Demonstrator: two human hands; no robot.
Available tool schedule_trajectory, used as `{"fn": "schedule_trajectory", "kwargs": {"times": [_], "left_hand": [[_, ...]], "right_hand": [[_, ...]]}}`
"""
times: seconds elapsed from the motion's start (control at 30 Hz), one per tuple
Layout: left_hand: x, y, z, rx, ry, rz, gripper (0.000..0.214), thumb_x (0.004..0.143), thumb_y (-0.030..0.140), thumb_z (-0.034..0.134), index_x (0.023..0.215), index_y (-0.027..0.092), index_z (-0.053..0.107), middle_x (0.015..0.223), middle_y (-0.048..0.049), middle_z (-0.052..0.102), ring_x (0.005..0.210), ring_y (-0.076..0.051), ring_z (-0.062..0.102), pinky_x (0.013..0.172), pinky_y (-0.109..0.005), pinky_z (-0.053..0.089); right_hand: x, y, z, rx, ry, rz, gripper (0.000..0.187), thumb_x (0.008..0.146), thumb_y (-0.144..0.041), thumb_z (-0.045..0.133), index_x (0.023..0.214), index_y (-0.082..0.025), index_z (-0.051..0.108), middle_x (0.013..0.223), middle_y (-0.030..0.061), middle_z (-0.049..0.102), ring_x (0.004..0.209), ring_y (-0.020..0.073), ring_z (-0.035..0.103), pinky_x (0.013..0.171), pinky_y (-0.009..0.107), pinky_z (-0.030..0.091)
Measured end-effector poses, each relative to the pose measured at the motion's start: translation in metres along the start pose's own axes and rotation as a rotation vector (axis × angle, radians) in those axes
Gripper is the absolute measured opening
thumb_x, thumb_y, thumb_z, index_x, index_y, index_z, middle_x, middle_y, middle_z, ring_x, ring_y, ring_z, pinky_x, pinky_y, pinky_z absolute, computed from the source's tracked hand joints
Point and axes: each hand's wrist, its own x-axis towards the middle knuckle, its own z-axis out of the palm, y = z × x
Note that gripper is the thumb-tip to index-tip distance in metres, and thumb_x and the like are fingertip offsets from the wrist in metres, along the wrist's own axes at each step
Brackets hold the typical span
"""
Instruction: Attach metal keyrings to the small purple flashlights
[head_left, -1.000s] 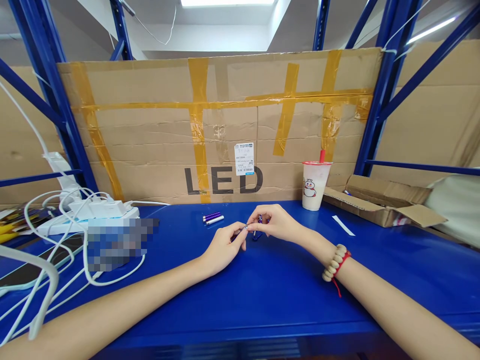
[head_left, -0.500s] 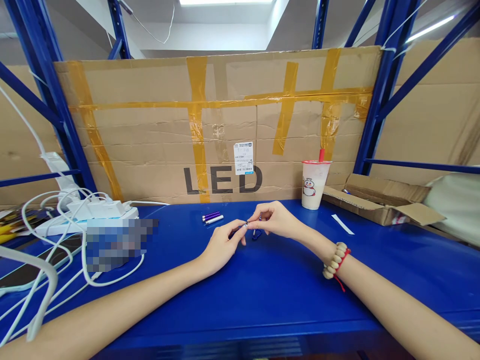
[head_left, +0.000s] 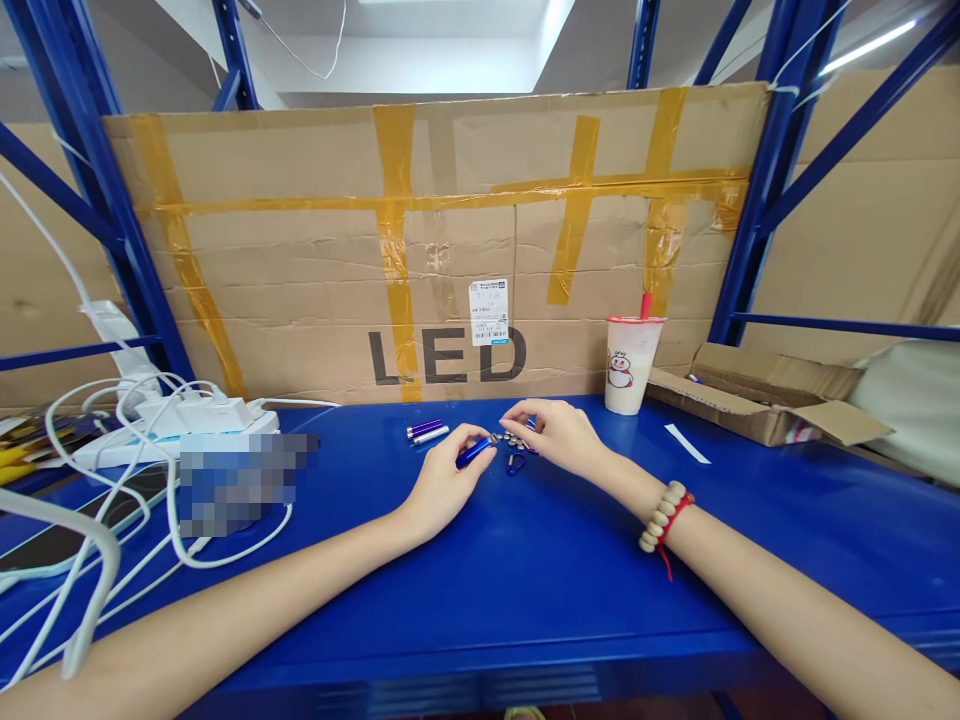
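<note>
My left hand (head_left: 448, 475) is closed around a small blue metal tube (head_left: 472, 453), pinched between thumb and fingers, with a silvery end pointing right. Just to its right, my right hand (head_left: 559, 435) bends its fingers together over several small silver metal pieces (head_left: 514, 440); what its fingertips grip, if anything, is too small to make out. A blue carabiner clip (head_left: 516, 463) lies on the blue table below those pieces. Behind my left hand a purple tube (head_left: 424, 428) and a silver-white tube (head_left: 430, 436) lie side by side.
A cup with a red straw (head_left: 634, 365) stands at the back right, beside an opened cardboard box (head_left: 757, 400) and a white paper strip (head_left: 687, 443). Tangled white cables, a power strip (head_left: 195, 425) and a phone (head_left: 82, 530) occupy the left. A large cardboard sheet (head_left: 300, 270) closes off the back.
My hands have moved slightly apart. The blue tube now shows in my left hand, and the silver pieces and blue carabiner show more plainly beneath my right hand.
</note>
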Motion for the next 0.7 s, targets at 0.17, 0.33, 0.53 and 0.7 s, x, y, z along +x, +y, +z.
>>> {"fn": "schedule_trajectory", "kwargs": {"times": [0.17, 0.33, 0.53, 0.7], "left_hand": [[0.002, -0.005, 0.001, -0.013, 0.017, -0.066, 0.017, 0.079, 0.032, 0.052, 0.089, 0.019, 0.053, 0.093, -0.0025, 0.060, 0.093, -0.018, 0.053, 0.082, -0.029, 0.039], [0.004, -0.008, 0.001, -0.092, 0.030, -0.165, 0.015, 0.076, 0.032, 0.053, 0.083, 0.018, 0.050, 0.086, -0.0019, 0.057, 0.090, -0.017, 0.052, 0.079, -0.028, 0.038], [0.004, -0.002, 0.000, -0.128, -0.002, -0.222, 0.014, 0.078, 0.031, 0.051, 0.079, 0.017, 0.046, 0.072, 0.0021, 0.051, 0.069, -0.012, 0.048, 0.067, -0.024, 0.037], [0.002, 0.002, -0.001, -0.158, -0.027, -0.269, 0.015, 0.078, 0.031, 0.051, 0.079, 0.017, 0.045, 0.068, 0.0036, 0.050, 0.060, -0.010, 0.045, 0.060, -0.022, 0.035]], "right_hand": [[0.002, 0.006, -0.012, -0.220, 0.112, 0.085, 0.019, 0.078, -0.034, 0.053, 0.090, -0.027, 0.066, 0.084, -0.0031, 0.068, 0.067, 0.0112, 0.059, 0.054, 0.021, 0.035], [0.002, 0.009, -0.014, -0.280, 0.064, 0.179, 0.020, 0.075, -0.026, 0.054, 0.090, -0.027, 0.067, 0.087, -0.0039, 0.069, 0.072, 0.0123, 0.061, 0.056, 0.022, 0.038], [-0.001, 0.008, -0.008, -0.371, -0.069, 0.177, 0.024, 0.075, -0.017, 0.051, 0.087, -0.028, 0.068, 0.091, -0.0033, 0.069, 0.080, 0.0139, 0.061, 0.063, 0.023, 0.041], [-0.002, 0.011, -0.002, -0.467, -0.131, 0.248, 0.026, 0.076, -0.017, 0.050, 0.093, -0.026, 0.068, 0.095, 0.0014, 0.069, 0.091, 0.0199, 0.061, 0.067, 0.027, 0.043]]}}
